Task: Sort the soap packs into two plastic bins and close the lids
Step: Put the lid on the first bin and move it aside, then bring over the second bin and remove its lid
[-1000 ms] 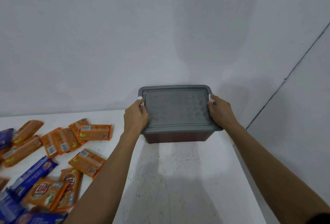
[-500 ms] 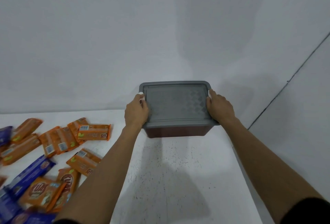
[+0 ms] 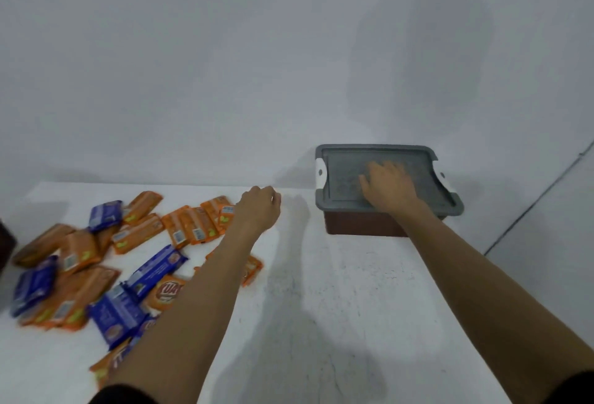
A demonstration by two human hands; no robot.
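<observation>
A brown plastic bin [image 3: 363,228] with a grey lid [image 3: 340,178] shut over it stands at the table's far right, against the wall. White latches [image 3: 320,173] sit at both ends of the lid. My right hand [image 3: 387,186] lies flat on the lid, fingers spread. My left hand [image 3: 258,210] hovers over the table left of the bin, fingers loosely curled, holding nothing. Several orange soap packs [image 3: 136,233] and blue soap packs [image 3: 157,268] lie scattered over the left half of the table; my left forearm covers some.
The white table [image 3: 337,307] ends at a right edge close to the bin, with a wall corner beyond. A dark object [image 3: 4,249] shows at the left frame border. A grey wall runs right behind the table.
Both hands have let go of the bin's ends. The left hand has moved left toward the packs; the right hand has gone onto the lid's top. The view has swung left.
</observation>
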